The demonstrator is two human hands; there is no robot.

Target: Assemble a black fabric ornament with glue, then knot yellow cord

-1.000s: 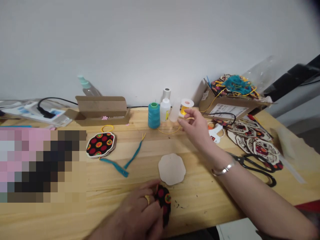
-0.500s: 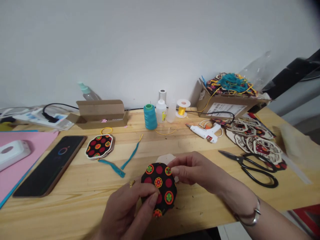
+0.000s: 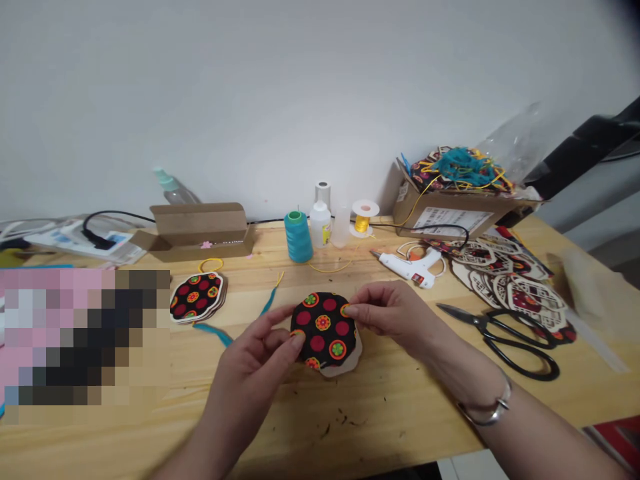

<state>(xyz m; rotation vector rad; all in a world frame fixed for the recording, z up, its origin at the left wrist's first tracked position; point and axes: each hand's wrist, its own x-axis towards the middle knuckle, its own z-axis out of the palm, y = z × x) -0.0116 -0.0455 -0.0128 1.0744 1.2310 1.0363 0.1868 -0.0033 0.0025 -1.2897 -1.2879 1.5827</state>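
A round piece of black patterned fabric (image 3: 329, 327) with red dots and bright flowers lies over a pale scalloped board (image 3: 347, 367), whose rim shows at the lower right. My left hand (image 3: 263, 357) grips the fabric at its left edge, thumb on top and fingers partly hidden. At the upper right edge, my right hand (image 3: 383, 308) pinches the fabric between thumb and fingers. Left of my hands lies a stack of scalloped pieces (image 3: 196, 298) faced with the same pattern, with a yellow loop and a teal tassel (image 3: 214, 331).
Black scissors (image 3: 493, 330), a white glue gun (image 3: 413, 265) and a pile of cut-out frames (image 3: 525, 293) lie to the right. Teal thread (image 3: 299, 240), a white bottle (image 3: 321, 225) and a yellow spool (image 3: 363, 220) stand behind. Cardboard boxes (image 3: 200, 223) are near the wall. A blurred patch covers the left.
Both hands have moved the fabric up and away from me, onto the pale board. Its rim now shows at the lower right rather than above. Dark scraps show on the table in front.
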